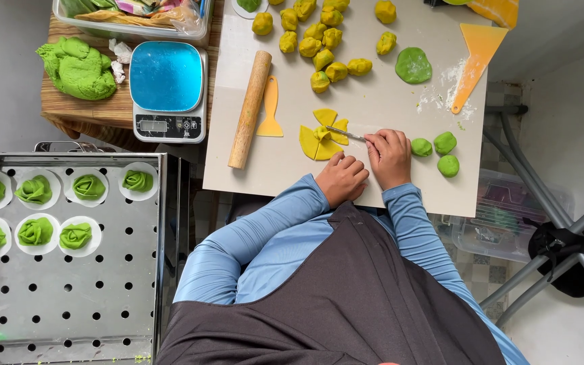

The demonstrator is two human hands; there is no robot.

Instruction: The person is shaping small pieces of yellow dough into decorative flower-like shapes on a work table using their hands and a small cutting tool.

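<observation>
On the pale work board (373,182), near its near edge, a flattened disc of yellow dough (322,137) lay cut into wedge-shaped petals around a small raised centre. The right hand (389,157) was closed around a thin metal tool (346,133), pinching its handle between fingers and thumb, with the tip reaching left to the middle of the yellow piece. The left hand (341,178) rested just near of the dough, fingers curled into a loose fist and holding nothing that could be seen; whether its knuckles touched the dough could not be told.

The cut dough looked soft, light and easily deformed. Its thin petals would probably tear or stretch if lifted by a tip, so the safer hold seemed to be under the thicker centre, or by sliding something flat beneath it.

To the left lay a wooden rolling pin (250,109) and a small orange scraper (270,111). Farther off sat a cluster of yellow dough balls (319,40), a flat green disc (413,65) and a larger orange scraper (476,62). Three green balls (438,152) sat right of the right hand. Far left stood a perforated steel tray (69,284) carrying folded green pieces (35,190) on paper rounds.
</observation>
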